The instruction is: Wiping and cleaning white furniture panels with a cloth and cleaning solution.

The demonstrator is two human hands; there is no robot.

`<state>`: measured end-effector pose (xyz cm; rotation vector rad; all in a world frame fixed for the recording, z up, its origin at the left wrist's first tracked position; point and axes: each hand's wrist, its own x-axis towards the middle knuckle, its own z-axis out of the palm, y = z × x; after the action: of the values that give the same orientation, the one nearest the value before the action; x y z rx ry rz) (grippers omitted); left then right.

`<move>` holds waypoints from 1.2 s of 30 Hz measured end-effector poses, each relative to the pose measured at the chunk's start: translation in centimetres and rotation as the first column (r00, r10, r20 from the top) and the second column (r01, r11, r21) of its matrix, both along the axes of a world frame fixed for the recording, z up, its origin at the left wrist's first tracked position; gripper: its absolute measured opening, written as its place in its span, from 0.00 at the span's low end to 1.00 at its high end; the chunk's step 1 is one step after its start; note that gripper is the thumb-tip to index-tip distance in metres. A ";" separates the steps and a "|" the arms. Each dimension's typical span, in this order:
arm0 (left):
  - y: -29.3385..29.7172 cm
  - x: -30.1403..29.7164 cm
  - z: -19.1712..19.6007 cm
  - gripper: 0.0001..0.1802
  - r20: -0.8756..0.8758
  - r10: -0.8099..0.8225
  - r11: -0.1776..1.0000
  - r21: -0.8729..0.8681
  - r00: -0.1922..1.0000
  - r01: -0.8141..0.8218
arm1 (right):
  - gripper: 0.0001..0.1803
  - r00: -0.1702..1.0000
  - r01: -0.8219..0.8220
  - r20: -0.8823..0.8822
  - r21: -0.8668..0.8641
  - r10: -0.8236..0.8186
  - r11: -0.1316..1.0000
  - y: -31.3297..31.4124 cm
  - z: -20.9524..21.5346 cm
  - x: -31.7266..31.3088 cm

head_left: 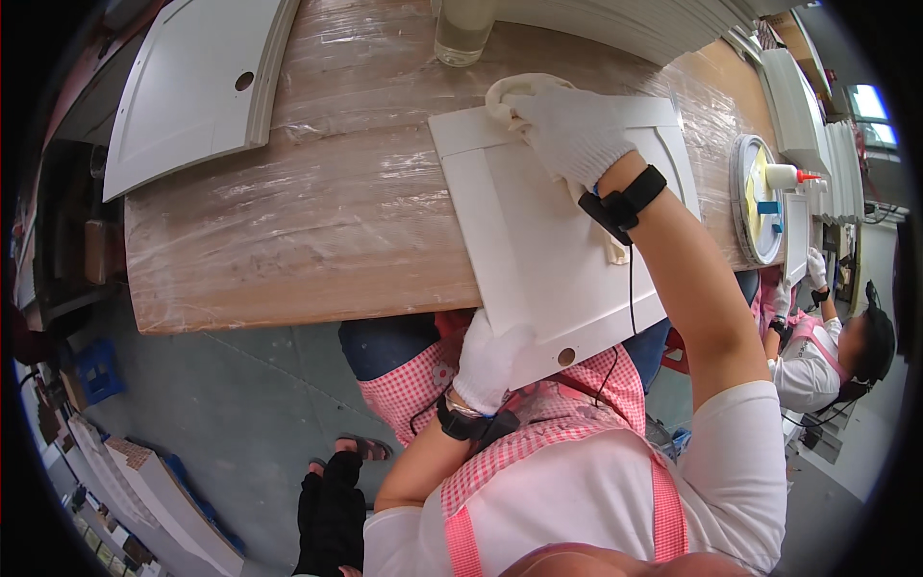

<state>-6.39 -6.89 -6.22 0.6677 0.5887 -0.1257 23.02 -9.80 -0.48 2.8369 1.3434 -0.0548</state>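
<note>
A white cabinet door (514, 226) with a recessed centre and a round hole near its close end lies across the table edge, that end overhanging toward my apron. My right hand (572, 130), in a white knit glove, is closed on a cream cloth (502, 93) at the door's far end. Part of the cloth hangs below my wrist. Also gloved, my left hand (490, 361) grips the door's left edge near the holed end; some of its fingers are hidden. Black bands circle both wrists, and a cable hangs from the right one.
Plastic film covers the wooden table (365, 192). Another white door (192, 87) lies at far left. A container of clear liquid (464, 37) and stacked white panels (615, 24) stand at the back. Rightward are a round lid (745, 202), a red-tipped bottle (784, 177) and a gloved co-worker (812, 365).
</note>
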 end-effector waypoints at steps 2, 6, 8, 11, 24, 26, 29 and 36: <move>-0.1 0.5 0.3 0.21 -0.007 -0.001 1.000 -0.028 1.000 0.001 | 0.12 0.999 -0.049 -0.005 0.053 0.049 0.997 0.1 0.4 0.1; -0.5 0.3 0.2 0.19 -0.052 -0.010 0.997 0.074 0.999 0.014 | 0.12 0.999 -0.023 -0.044 -0.104 0.018 0.994 5.6 1.3 -4.2; -0.6 -0.1 0.0 0.20 -0.043 0.024 0.993 0.115 0.999 -0.019 | 0.11 0.992 -0.059 -0.112 -0.003 0.058 0.998 7.1 0.3 -4.6; -0.5 -0.3 -0.7 0.21 -0.030 -0.009 0.985 0.172 0.999 0.014 | 0.13 0.996 -0.014 -0.089 0.090 0.022 0.996 3.6 0.8 -3.6; 4.0 -0.5 7.7 0.15 -0.342 -0.225 -0.030 0.938 0.912 0.344 | 0.13 0.980 0.173 -0.068 -0.160 -0.186 0.972 -8.0 1.8 -4.0; 4.1 -0.5 11.7 0.14 -0.087 -0.350 -0.165 0.986 0.933 0.030 | 0.14 0.970 0.230 -0.056 -0.130 -0.239 0.965 -8.3 1.0 -4.1; 2.1 0.6 19.3 0.08 0.013 -0.694 -0.284 0.914 0.720 -0.290 | 0.16 0.974 0.205 -0.084 -0.084 -0.212 0.975 -7.6 0.0 -4.3; -1.5 0.4 26.7 0.13 0.081 -0.805 -0.041 0.981 0.587 -0.191 | 0.13 0.930 0.307 -0.223 0.039 -0.291 0.951 -8.1 -0.3 -3.5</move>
<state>-6.03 -8.42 20.47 2.2551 -0.5348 0.0980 19.47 -17.93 -0.79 3.1501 0.9393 -0.3289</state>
